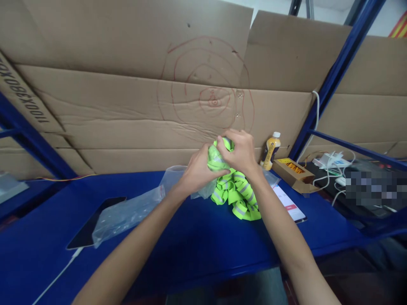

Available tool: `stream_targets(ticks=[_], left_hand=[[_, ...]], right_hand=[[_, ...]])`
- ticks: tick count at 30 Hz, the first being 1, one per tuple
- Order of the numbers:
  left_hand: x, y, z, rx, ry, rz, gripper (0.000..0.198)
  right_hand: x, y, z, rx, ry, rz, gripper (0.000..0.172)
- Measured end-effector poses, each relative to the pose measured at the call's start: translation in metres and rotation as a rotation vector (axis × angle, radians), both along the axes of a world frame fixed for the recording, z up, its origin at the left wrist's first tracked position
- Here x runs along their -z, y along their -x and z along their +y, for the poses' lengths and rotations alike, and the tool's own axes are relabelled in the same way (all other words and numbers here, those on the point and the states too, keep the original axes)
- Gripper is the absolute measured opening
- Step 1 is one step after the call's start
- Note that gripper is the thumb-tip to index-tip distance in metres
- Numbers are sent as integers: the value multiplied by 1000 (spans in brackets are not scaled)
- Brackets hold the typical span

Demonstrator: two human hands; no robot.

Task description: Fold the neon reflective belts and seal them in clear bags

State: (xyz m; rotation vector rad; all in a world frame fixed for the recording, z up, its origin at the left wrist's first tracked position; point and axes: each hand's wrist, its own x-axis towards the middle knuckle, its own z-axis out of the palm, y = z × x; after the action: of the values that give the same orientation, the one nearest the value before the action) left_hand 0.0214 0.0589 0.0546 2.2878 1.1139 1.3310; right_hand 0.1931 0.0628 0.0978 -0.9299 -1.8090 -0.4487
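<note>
Both my hands are raised over a blue table (197, 241), closed round a wad of neon green fabric with grey reflective stripes (219, 154) that sits partly inside a thin clear plastic bag. My left hand (199, 171) grips the wad and bag from below. My right hand (240, 150) pinches the top of it. Beneath the hands lies a pile of the same green striped fabric (238, 195) on the table. A stack of clear plastic bags (127, 214) stretches to the left.
A black phone (87, 231) with a white cable lies at the left under the bags. A tablet (291, 207), a cardboard box (292, 171) and a yellow bottle (271, 151) stand at the right. Cardboard sheets (127, 106) wall the back. Chargers and cables (330, 163) lie further right.
</note>
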Motion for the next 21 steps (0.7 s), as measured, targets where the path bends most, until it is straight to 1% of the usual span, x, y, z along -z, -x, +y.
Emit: stream_targets(ticks=[2,5,6,8,11,14,16,18,20,21], left_hand=[[-6,6,1,133,100,-53,79],[-15,12,-1,330,237,-102,81],[-17,13,-2,370,266,-109,82],[-21,15,-3,405,292,-113,82],[-24,20,-2,409,304,-89,82],[-26,24,0,419,361,-64,84],[-25,24,1,378,355,-71,84],[-22,22,0,343,306,-72,83],[-18,18,-2,292,235,-45,80],[-16,15,-3,234,196,-18,80]], right_hand=[[-2,-4,0,-90,-13,56,30],[-4,-7,1,-253,6,82,27],[-4,-7,1,-301,9,86,26],[-3,-7,3,-369,-6,100,25],[-3,-7,3,-377,-75,110,25],[-4,-11,3,-317,-152,70,24],[-5,-12,3,-268,-174,34,24],[-3,-11,4,-239,-143,16,26],[-2,-7,5,-223,-50,11,28],[-1,-5,4,-208,12,12,29]])
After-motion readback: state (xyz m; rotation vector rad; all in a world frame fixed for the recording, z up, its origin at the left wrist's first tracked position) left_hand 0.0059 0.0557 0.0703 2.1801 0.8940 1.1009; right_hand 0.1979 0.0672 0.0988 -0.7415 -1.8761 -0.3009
